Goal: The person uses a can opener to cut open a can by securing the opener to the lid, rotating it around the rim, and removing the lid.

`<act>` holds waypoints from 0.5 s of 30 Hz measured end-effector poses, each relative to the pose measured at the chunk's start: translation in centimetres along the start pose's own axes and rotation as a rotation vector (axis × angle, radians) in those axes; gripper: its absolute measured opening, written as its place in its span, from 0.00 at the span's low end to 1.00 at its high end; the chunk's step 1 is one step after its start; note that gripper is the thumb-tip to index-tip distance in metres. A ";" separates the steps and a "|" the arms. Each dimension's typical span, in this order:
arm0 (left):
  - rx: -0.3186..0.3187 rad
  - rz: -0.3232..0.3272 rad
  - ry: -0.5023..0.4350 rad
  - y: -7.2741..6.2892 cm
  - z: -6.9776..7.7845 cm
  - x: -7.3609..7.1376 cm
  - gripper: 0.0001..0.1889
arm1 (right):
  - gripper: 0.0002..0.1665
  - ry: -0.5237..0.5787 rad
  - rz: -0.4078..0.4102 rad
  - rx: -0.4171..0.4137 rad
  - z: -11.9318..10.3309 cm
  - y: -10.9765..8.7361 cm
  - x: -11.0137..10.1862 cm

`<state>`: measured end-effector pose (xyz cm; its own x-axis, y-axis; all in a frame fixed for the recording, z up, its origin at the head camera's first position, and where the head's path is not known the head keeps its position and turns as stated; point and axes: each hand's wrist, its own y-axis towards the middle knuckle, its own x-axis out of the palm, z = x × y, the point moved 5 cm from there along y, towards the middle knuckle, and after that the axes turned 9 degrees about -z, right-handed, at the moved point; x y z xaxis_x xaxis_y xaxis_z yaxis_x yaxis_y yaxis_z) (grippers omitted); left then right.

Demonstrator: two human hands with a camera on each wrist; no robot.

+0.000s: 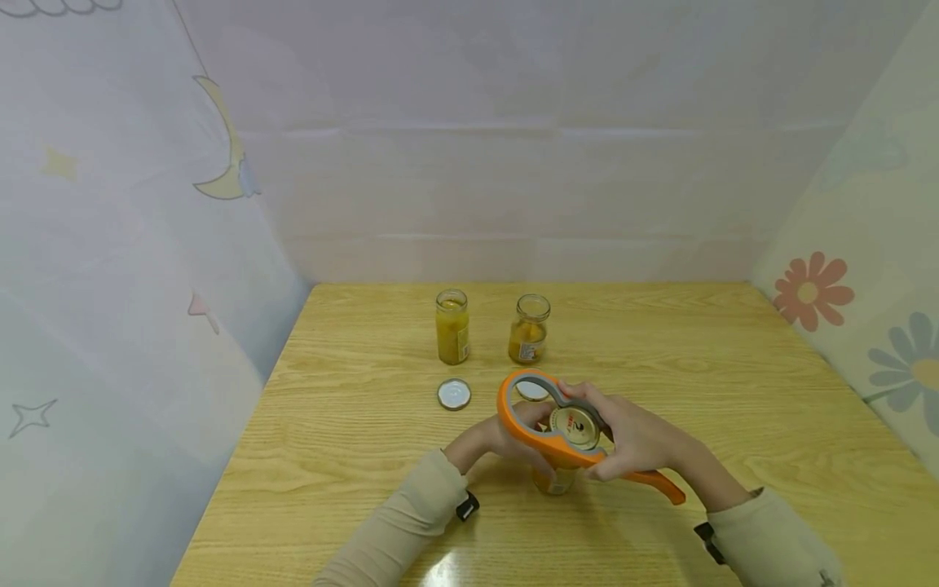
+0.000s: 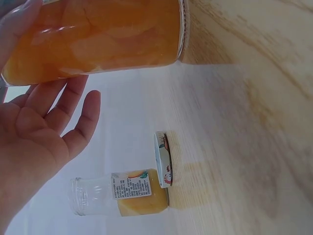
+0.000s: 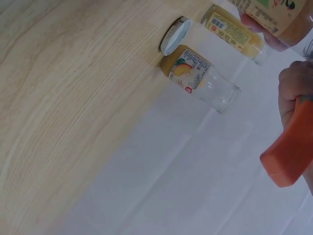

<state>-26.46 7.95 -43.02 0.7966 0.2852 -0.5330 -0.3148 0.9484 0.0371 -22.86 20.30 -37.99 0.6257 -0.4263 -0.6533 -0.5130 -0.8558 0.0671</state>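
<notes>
My left hand (image 1: 506,438) grips the body of a closed glass jar (image 2: 102,34) filled with orange fruit pieces; in the head view this jar stands near the front middle of the table, partly hidden by the tool. Its gold lid (image 1: 575,427) sits inside the smaller opening of an orange and grey jar opener (image 1: 552,445). My right hand (image 1: 623,428) holds this opener from the right, fingers on the far side and thumb on the near side. The opener's orange handle end (image 3: 288,152) sticks out past the hand in the right wrist view.
Two lidless glass jars stand behind: a fuller yellow one (image 1: 452,338) on the left, a part-filled one (image 1: 529,334) on the right. In front of them lie two upturned lids, one on the left (image 1: 454,395) and one (image 1: 534,390) partly behind the opener. Printed cloth walls (image 1: 469,179) border the table.
</notes>
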 end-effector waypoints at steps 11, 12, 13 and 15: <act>0.009 -0.026 -0.037 0.1 0.0 0.0 0.37 | 0.54 0.061 0.016 0.017 0.1 0.1 0.1; 0.013 -0.031 -0.040 0.1 0.0 0.0 0.37 | 0.54 0.060 0.013 0.007 0.1 0.1 0.0; 0.018 -0.035 -0.036 0.1 0.1 -0.1 0.37 | 0.54 0.054 0.010 -0.007 0.0 0.1 0.0; 0.038 -0.048 -0.035 0.2 0.1 -0.1 0.38 | 0.54 0.043 0.003 -0.032 0.1 0.1 0.0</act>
<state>-26.54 8.11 -42.84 0.8281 0.2428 -0.5053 -0.2564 0.9656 0.0439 -22.91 20.23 -38.05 0.6494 -0.4408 -0.6197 -0.4967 -0.8629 0.0934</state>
